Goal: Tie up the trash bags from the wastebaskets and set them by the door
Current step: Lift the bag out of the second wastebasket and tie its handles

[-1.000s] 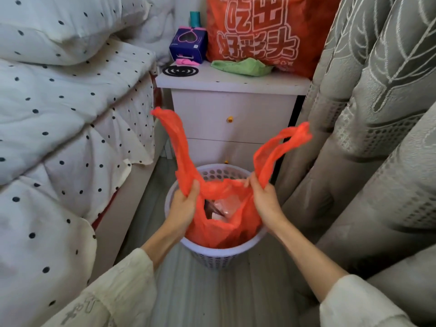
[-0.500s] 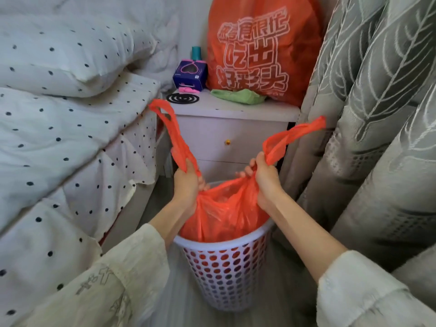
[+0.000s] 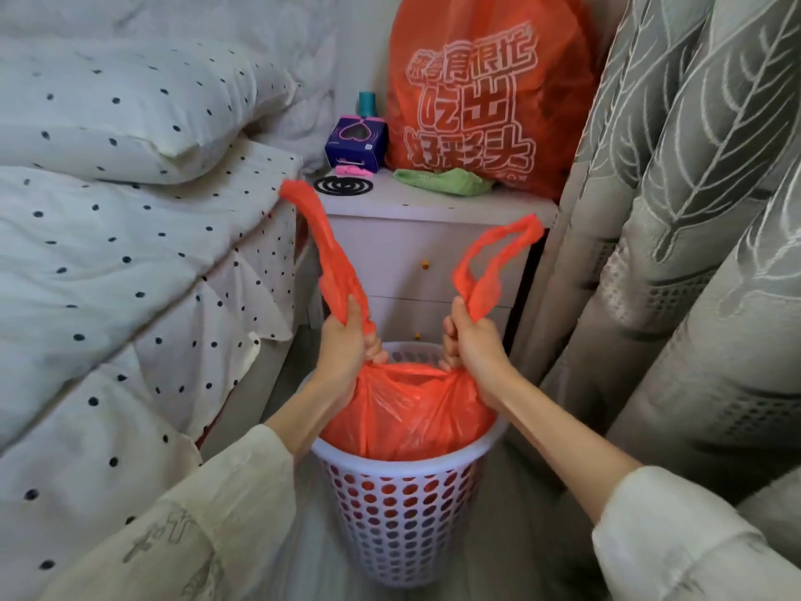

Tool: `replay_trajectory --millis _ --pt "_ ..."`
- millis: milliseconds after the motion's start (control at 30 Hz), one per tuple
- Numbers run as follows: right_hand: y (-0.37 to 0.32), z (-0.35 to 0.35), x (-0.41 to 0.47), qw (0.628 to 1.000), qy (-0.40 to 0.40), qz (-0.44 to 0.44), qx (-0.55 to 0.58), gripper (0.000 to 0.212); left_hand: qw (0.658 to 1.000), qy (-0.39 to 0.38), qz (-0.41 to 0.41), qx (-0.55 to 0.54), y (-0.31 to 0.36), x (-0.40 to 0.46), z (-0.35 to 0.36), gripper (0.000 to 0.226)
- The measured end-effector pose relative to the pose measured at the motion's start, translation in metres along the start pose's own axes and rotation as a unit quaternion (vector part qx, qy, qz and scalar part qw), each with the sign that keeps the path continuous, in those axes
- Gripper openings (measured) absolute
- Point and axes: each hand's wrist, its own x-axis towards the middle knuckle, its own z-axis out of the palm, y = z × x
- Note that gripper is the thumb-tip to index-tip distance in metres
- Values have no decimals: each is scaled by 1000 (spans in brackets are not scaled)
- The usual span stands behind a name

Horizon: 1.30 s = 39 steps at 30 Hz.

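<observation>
An orange plastic trash bag [image 3: 411,414] sits inside a white perforated wastebasket [image 3: 403,527] on the floor between the bed and the curtain. My left hand [image 3: 344,344] is closed around the bag's left handle, which sticks up toward the bed. My right hand [image 3: 472,347] grips the right handle, whose loop points up and to the right. The bag's mouth is pulled together between my hands, just above the basket's rim. Its contents are hidden.
A bed with dotted white bedding [image 3: 121,262] lies on the left. A white nightstand [image 3: 424,236] stands behind the basket, carrying a large printed orange bag [image 3: 481,101], a purple box [image 3: 355,143], a green cloth [image 3: 442,180] and a black coil [image 3: 343,184]. Grey curtains [image 3: 676,236] hang on the right.
My hands slid up from the bag's opening to its handles and gathered the mouth shut. The view dropped lower, so the basket's side now shows.
</observation>
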Motion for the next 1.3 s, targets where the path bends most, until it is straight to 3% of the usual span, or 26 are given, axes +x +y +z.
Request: replay_trajectory --millis 167,333,433,567,633,733,800,867,967,1100,1167,1233,1300 --pt "6 1 -7 999 12 4 -41 46 997 0 -1 81 -9 -9 -5 43" --pt "-6 2 -7 998 -40 -39 -1 45 997 47 53 -20 -1 -5 -5 39" --pt "0 0 -10 993 -24 -35 -114 45 996 44 6 78 -1 -5 2 42" --pt "11 -4 -9 999 8 -31 -39 44 986 20 41 163 0 -5 0 42" --pt "13 -2 -7 995 4 -45 -85 43 944 -33 93 314 -1 -9 0 39" --pt "16 -1 -11 990 -22 -31 -133 47 836 -100 91 532 -8 -13 -4 22" --pt "17 -1 -16 982 -63 -19 -176 37 759 -151 83 628 -14 -18 -9 26" --pt "19 1 -18 978 -86 7 -188 26 712 -202 104 665 -20 -28 -11 29" --pt "21 6 -17 988 -26 29 -151 9 717 -239 136 641 -21 -35 -12 28" --pt "24 6 -13 995 61 38 -62 24 742 -262 154 597 -24 -39 -29 48" --pt "22 -2 -11 994 50 90 44 33 729 -263 163 610 -29 -46 -44 67" --pt "21 -12 -13 975 -7 139 171 52 694 -279 166 642 -38 -54 -58 76" --pt "24 -21 -15 949 -7 147 277 57 655 -296 158 677 -50 -62 -71 81"
